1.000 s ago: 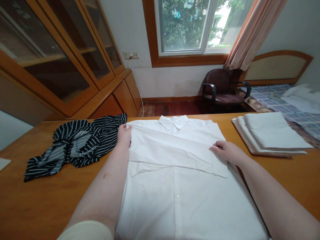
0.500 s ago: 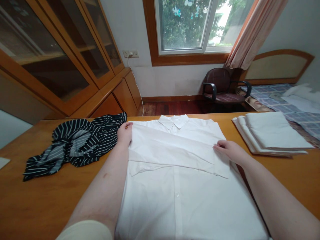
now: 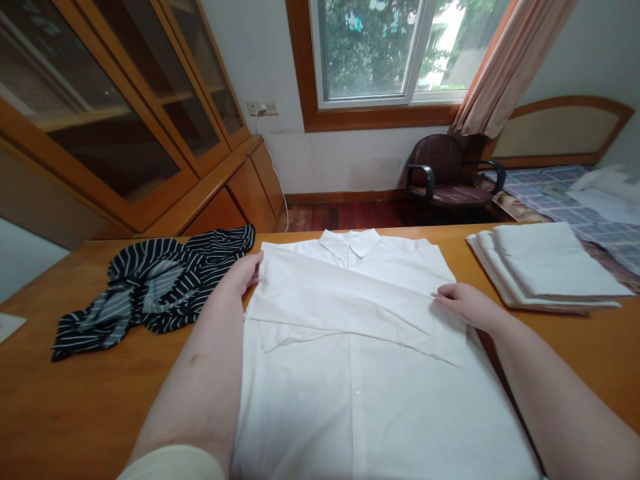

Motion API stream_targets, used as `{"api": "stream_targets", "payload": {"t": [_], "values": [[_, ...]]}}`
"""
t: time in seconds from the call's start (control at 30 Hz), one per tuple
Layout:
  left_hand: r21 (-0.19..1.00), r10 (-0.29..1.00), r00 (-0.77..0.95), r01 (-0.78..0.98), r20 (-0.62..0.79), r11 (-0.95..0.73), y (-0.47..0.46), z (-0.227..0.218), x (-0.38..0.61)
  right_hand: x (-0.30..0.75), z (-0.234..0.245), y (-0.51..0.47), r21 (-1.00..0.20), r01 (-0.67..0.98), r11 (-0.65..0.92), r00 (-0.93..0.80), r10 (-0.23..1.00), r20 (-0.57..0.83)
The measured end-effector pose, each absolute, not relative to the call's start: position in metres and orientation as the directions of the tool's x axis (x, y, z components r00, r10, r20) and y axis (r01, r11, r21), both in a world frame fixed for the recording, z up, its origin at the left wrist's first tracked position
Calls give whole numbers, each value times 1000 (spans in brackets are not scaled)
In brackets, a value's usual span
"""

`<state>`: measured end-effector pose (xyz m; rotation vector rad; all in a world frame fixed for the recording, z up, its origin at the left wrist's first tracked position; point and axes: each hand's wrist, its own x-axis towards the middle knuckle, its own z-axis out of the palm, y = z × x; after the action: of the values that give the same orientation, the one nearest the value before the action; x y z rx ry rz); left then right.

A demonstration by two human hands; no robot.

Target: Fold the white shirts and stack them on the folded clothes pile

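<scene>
A white button-up shirt (image 3: 320,400) lies front side up on the wooden table, its collar at the far end. Its sleeves are laid across the chest, one over the other. My left hand (image 3: 246,272) grips the shirt at its left edge near the shoulder, with the fingertips partly hidden behind the cloth. On the other side, my right hand (image 3: 463,303) pinches the sleeve fabric near the right edge of the shirt, thumb and finger closed on it.
A crumpled black-and-white striped garment (image 3: 165,287) lies on the table (image 3: 55,413) at left. Folded white cloths (image 3: 545,260) are stacked at right. Beyond the table stand a brown armchair (image 3: 440,167), a bed (image 3: 540,190) and a glass-door cabinet (image 3: 200,180).
My left hand has shifted slightly left and down along the shirt's edge, and the cloth there spreads a little further left. My right hand has moved slightly right, still pinching the fabric.
</scene>
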<state>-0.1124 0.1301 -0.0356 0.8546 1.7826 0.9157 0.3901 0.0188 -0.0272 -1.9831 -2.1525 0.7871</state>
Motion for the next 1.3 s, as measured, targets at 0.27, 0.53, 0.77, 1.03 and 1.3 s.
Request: {"api": "stream_targets", "payload": {"t": [0.27,0.53,0.77,1.03,1.3], "values": [[711,787,31,452,-616,539,105,-8,-141,382,-20,16,-444,896,-24,-103,960,-261],[688,727,149,492,-670,534,96,-7,-147,380,-21,17,-393,919,-17,-90,963,-254],[614,871,52,729,-488,301,79,-19,-157,380,-21,17,-383,924,-10,-91,965,-244],[483,912,-55,834,-407,266,35,-25,-157,378,-23,18,-359,933,15,-107,965,-238],[352,928,-86,909,-363,222,38,-24,-149,385,-18,13,-432,902,2,-132,954,-270]]}}
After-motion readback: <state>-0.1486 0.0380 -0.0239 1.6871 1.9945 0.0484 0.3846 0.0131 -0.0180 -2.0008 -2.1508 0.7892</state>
